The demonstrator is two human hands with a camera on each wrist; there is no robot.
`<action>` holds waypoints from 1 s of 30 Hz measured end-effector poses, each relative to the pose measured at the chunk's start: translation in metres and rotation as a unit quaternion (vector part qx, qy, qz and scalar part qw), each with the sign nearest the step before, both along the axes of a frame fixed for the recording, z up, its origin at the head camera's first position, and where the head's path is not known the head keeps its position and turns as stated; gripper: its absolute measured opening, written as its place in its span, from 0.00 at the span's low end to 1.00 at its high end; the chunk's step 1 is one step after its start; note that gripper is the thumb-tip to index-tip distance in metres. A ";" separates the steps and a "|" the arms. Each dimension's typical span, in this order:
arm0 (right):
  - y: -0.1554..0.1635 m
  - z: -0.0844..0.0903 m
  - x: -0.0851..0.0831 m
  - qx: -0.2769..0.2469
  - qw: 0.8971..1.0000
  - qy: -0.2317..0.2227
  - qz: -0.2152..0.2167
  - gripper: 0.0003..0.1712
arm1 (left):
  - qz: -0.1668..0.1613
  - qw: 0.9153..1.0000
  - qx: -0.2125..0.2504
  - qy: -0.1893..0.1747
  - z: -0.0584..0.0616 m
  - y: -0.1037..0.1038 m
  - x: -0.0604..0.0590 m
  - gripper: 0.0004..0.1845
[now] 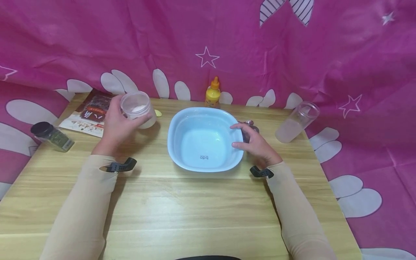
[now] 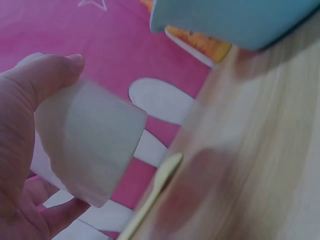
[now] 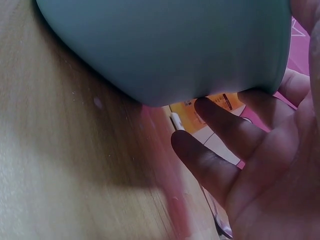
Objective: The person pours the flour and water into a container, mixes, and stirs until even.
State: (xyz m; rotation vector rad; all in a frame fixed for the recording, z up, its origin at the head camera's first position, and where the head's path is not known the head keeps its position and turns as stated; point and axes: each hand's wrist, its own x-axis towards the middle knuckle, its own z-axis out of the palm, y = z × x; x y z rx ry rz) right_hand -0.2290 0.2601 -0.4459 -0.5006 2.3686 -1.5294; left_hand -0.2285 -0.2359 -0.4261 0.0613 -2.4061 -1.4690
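My left hand (image 1: 117, 126) grips a clear plastic jar (image 2: 95, 135) with white powder in it, thumb on one side and fingers on the other. The jar hangs above the table, tilted in the left wrist view. A light blue basin (image 1: 203, 144) sits at the middle of the table, a small dark print on its bottom. At its right side my right hand (image 1: 256, 146) holds the rim, with thumb and index finger over the edge. More fingers (image 3: 205, 162) show outside below the wall in the right wrist view.
A pale yellow spoon (image 2: 161, 180) lies beneath the jar. A printed spice bag (image 1: 86, 124) and dark-capped jar (image 1: 53, 136) are at the left. Behind the basin stands a yellow squeeze bottle (image 1: 212, 95). A clear cylindrical container (image 1: 292, 126) stands at the right, before a pink curtain (image 1: 364, 144).
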 end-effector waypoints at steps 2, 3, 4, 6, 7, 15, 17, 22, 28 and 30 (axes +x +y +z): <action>0.000 -0.001 0.000 0.005 1.000 0.004 -0.003 0.37 | 0.001 1.000 -0.007 0.006 0.005 0.003 0.000 0.55; 0.001 -0.002 -0.001 0.009 1.000 0.007 -0.004 0.37 | 0.002 1.000 -0.008 0.009 0.008 0.005 0.001 0.55; 0.001 -0.002 -0.001 0.010 1.000 0.007 -0.005 0.37 | 0.002 1.000 -0.011 0.012 0.010 0.006 0.001 0.55; 0.001 -0.003 -0.001 0.012 1.000 0.006 -0.008 0.37 | 0.003 1.000 -0.013 0.020 0.015 0.009 0.002 0.56; 0.001 -0.003 0.000 0.013 1.000 0.006 -0.008 0.37 | 0.003 1.000 -0.014 0.023 0.018 0.011 0.003 0.55; 0.001 -0.002 -0.001 0.008 1.000 0.011 -0.001 0.37 | -0.027 0.998 -0.015 0.051 0.041 0.033 0.014 0.55; 0.000 -0.002 0.000 0.004 1.000 0.011 -0.001 0.37 | -0.038 0.997 -0.024 0.058 0.046 0.039 0.016 0.55; -0.001 -0.001 0.000 -0.002 1.000 0.010 -0.004 0.37 | -0.067 0.993 -0.049 0.086 0.055 0.053 0.018 0.54; 0.001 -0.002 -0.001 -0.002 1.000 0.007 -0.004 0.37 | -0.082 0.987 -0.082 0.113 0.055 0.064 0.017 0.54; 0.001 -0.003 -0.001 -0.004 1.000 0.004 -0.003 0.37 | -0.088 0.984 -0.095 0.123 0.055 0.067 0.018 0.53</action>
